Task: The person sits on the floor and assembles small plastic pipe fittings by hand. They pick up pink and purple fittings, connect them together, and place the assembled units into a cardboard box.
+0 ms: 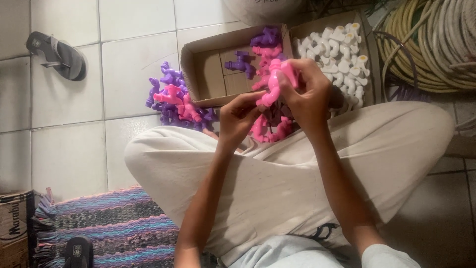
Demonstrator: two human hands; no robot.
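Head view: a grey sandal [57, 54] lies far left of the hands on the white tile floor [69, 149], then a heap of purple and pink taps [176, 99] just left of the left hand [238, 119]. That hand's fingertips pinch the lower end of a pink tap [272, 84]; the right hand [307, 94] is clamped round its upper end, so its long axis runs upright between them. Beyond the hands sits a cardboard box [213, 74], right of it white taps [339, 54], then coiled hose [431, 44].

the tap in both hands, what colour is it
Pink: the plastic tap held by the left hand and right hand, head view.
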